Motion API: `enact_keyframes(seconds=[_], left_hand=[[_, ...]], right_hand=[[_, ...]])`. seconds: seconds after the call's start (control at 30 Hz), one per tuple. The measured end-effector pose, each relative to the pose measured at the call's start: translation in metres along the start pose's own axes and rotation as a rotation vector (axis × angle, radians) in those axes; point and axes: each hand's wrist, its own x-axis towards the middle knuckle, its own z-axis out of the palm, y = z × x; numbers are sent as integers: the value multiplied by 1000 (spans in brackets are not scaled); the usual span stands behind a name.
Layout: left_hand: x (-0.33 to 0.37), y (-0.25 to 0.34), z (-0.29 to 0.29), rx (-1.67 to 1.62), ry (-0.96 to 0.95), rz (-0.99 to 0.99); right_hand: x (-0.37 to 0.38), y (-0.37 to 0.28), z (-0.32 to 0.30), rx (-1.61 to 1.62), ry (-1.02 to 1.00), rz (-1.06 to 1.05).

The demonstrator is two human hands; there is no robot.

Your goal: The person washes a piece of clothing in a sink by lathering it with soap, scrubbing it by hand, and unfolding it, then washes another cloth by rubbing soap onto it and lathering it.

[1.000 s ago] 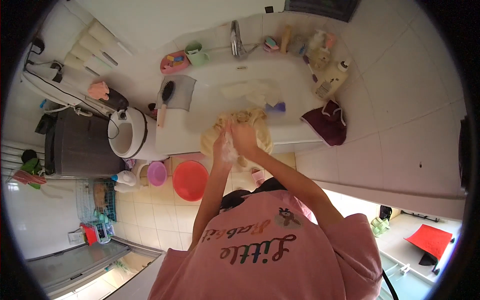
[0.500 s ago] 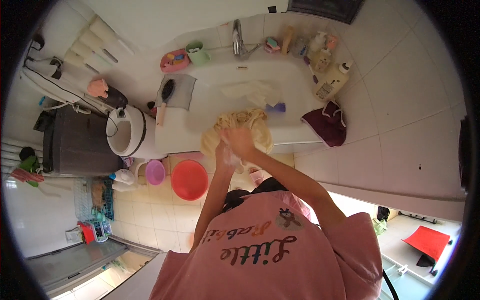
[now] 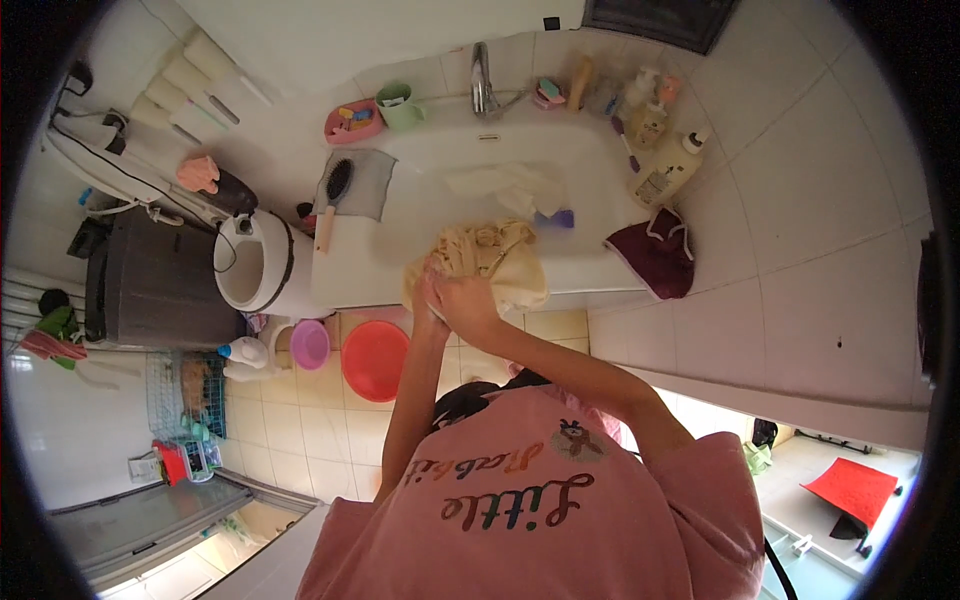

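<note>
A bunched cream cloth garment [image 3: 500, 262] lies over the sink's front rim, part of it spread to the right of my hands. My left hand [image 3: 430, 288] is closed on its left part, with whitish suds on the skin. Pressed against it, my right hand [image 3: 466, 304] is closed on the same cloth; its fingers are partly hidden. Beyond them, a pale cloth [image 3: 515, 186] lies in the white sink [image 3: 400, 235]. A small blue-violet block [image 3: 555, 218] is beside that cloth.
A hairbrush [image 3: 337, 185] lies on a grey cloth at the sink's left. The faucet [image 3: 481, 80] stands behind, with pump bottles [image 3: 672, 170] and a maroon cloth [image 3: 652, 255] to the right. A red basin [image 3: 376, 360] and a purple basin [image 3: 310, 345] are on the floor.
Both hands have moved slightly left and are now pressed closer together at the cloth's left part. The cloth's folds have shifted, and the whole view has moved a little.
</note>
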Motion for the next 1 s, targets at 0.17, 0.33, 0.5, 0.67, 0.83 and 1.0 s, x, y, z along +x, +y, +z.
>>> enact_keyframes(seconds=[0.17, 0.33, 0.5, 0.67, 0.83, 1.0], left_hand=[[-3, -5, 21, 186, 96, -59], [-13, 36, 37, 239, -59, -143], [-17, 39, 25, 577, -56, -61], [-15, 35, 22, 431, -57, 35], [-6, 21, 16, 347, -99, 23], [-3, -15, 17, -73, 61, -37]], right_hand=[[32, 66, 14, -132, -121, 22], [33, 98, 8, 744, -83, 451], [26, 85, -9, 1105, -184, 526], [17, 75, -40, 1265, -406, 419], [2, 62, -26, 741, -226, 281], [4, 25, -7, -87, 183, -165]])
